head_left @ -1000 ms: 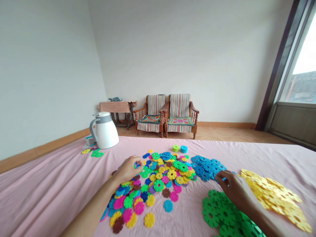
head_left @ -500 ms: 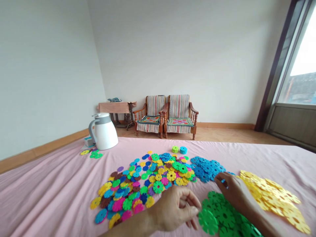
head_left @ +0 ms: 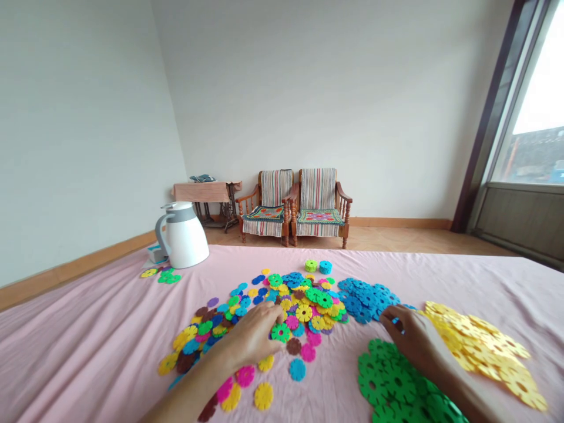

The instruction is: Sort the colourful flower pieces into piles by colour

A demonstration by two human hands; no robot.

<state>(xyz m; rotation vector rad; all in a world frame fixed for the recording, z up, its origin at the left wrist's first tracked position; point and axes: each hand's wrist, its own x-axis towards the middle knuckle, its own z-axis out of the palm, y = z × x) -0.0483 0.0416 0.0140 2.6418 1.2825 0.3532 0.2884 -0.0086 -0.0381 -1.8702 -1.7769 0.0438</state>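
Observation:
My left hand (head_left: 259,333) reaches over the heap of small mixed-colour flower-shaped plastic discs (head_left: 304,313). Its thumb and fingers are apart, with a green disc (head_left: 281,332) lying by the fingertips. Farther right, my right hand (head_left: 403,326) rests at the near edge of the blue disc pile (head_left: 368,299). Its fingers are bent in towards the thumb, and a bit of blue shows in the gap; I cannot tell whether it is held. Larger green discs (head_left: 396,379) lie under and beside the right wrist. Yellow discs (head_left: 480,346) spread out to its right.
A pink cloth (head_left: 110,352) covers the table. A white jug (head_left: 187,238) stands at the far left beside a small box (head_left: 156,254). Two small disc stacks, lime (head_left: 311,266) and blue (head_left: 325,267), stand at the back. Two wooden armchairs (head_left: 317,194) are beyond.
My left hand has moved left and away from me, from beside the green pile to the mixed heap, and its fingers have spread. My right hand has stayed almost in place.

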